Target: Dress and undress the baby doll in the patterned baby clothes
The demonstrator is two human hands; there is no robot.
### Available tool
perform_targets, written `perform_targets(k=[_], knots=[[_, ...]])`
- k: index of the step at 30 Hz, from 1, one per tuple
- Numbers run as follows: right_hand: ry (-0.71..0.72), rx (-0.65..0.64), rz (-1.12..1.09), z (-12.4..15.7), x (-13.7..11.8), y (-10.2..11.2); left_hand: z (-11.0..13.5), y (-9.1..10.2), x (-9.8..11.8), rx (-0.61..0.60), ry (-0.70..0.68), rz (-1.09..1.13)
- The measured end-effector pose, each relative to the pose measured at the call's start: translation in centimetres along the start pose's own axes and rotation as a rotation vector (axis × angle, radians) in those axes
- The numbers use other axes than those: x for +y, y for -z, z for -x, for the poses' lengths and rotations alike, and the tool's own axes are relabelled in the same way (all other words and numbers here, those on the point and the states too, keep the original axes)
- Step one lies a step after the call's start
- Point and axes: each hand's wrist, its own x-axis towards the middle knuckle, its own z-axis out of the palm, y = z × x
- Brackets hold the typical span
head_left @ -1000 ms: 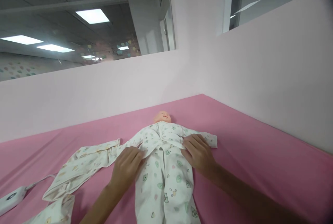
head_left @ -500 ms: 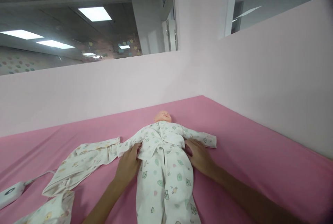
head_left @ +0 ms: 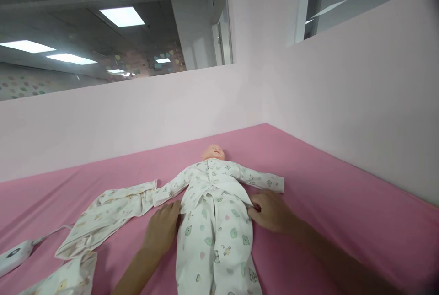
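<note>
A baby doll (head_left: 214, 152) lies on its back on a pink sheet (head_left: 308, 180), its head towards the wall. It wears a white printed shirt (head_left: 209, 178) with long sleeves and matching trousers (head_left: 226, 244). At the shirt's lower left corner, my left hand (head_left: 163, 226) is closed on the hem. My right hand (head_left: 269, 210) pinches the hem's right corner, pulling it out beside the doll's hip. The overlapping shirt front lies over the top of the trousers.
Left of the doll lies a second printed baby garment (head_left: 109, 212), and another printed cloth (head_left: 68, 276) is nearer the front. A white corded controller (head_left: 15, 256) rests at the far left. White walls (head_left: 154, 112) meet behind the bed, with windows above.
Both hands have moved down from the doll's waist to the shirt's hem corners. The right side of the hem, tucked in before, is now drawn outward and down.
</note>
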Motion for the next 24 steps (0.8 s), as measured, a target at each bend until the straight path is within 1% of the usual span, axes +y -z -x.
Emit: perform_targets(k=[1, 2, 4, 6, 7, 10, 13, 16, 18, 20, 22, 24], knots=[[0.051, -0.002, 0.008, 0.3, -0.4, 0.1, 0.0, 0.2, 0.1, 0.032, 0.034, 0.057], [0.097, 0.016, 0.009, 0.5, -0.7, 0.2, 0.0, 0.3, 0.3, 0.091, 0.064, 0.124], [0.157, 0.094, -0.037, 0.6, -1.4, 0.4, -0.1, 0.6, 0.6, 0.261, 0.077, 0.259], [0.167, 0.183, -0.138, 0.4, -1.9, 0.6, -0.2, 0.9, 1.1, 0.4, 0.013, 0.377], [0.155, 0.222, -0.189, 0.2, -2.1, 0.7, -0.2, 1.1, 1.4, 0.44, -0.026, 0.427], [0.117, 0.313, -0.301, -0.7, -3.0, 1.1, -0.2, 1.6, 3.0, 0.497, -0.111, 0.52], [0.091, 0.464, -0.392, -1.5, -4.4, 1.4, -0.1, 2.1, 4.7, 0.548, -0.126, 0.551], [0.118, 0.59, -0.434, -1.8, -5.6, 1.1, 0.0, 2.3, 5.8, 0.502, -0.088, 0.577], [0.205, 0.611, -0.387, -1.6, -6.0, 0.5, 0.0, 2.3, 6.2, 0.457, -0.127, 0.581], [0.335, 0.602, -0.307, -1.1, -6.1, -0.2, 0.1, 2.2, 6.3, 0.456, -0.22, 0.567], [0.47, 0.562, -0.243, -0.6, -6.1, -0.8, 0.3, 2.1, 6.4, 0.503, -0.323, 0.542], [0.547, 0.503, -0.209, -0.2, -6.2, -1.1, 0.5, 2.0, 6.5, 0.562, -0.398, 0.526]])
